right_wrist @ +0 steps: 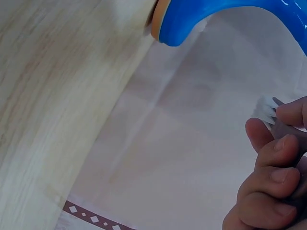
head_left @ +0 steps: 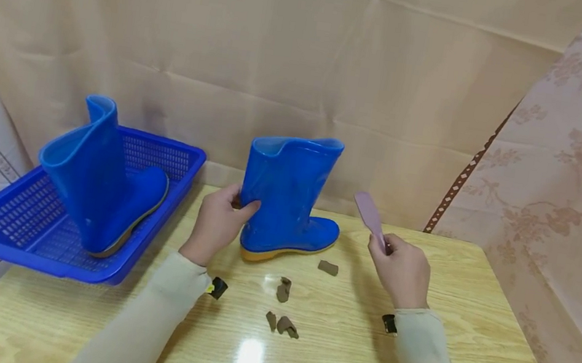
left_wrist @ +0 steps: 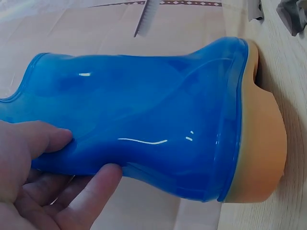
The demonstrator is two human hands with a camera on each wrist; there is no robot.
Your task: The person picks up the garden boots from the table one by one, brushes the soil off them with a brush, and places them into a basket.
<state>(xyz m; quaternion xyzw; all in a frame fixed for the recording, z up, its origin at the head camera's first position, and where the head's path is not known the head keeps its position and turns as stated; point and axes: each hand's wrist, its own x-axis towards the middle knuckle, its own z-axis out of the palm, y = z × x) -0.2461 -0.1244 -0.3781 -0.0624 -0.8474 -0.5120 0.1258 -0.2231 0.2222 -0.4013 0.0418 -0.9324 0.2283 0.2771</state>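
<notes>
A blue rubber boot [head_left: 289, 197] with an orange-yellow sole stands upright on the wooden table, toe to the right. My left hand [head_left: 217, 222] holds its shaft from the heel side; in the left wrist view the thumb and fingers curl around the back of the boot [left_wrist: 144, 115]. To the right of the toe, my right hand [head_left: 402, 270] grips a mauve brush [head_left: 370, 216] by its handle, raised and apart from the boot. White bristles [right_wrist: 265, 110] show in the right wrist view.
At the left, a second blue boot [head_left: 101, 180] leans inside a blue plastic basket [head_left: 190, 161]. Several brown clay-like pieces [head_left: 328, 267] lie on the table [head_left: 343, 362] in front of the standing boot. Behind the table hangs a beige curtain [head_left: 287, 51].
</notes>
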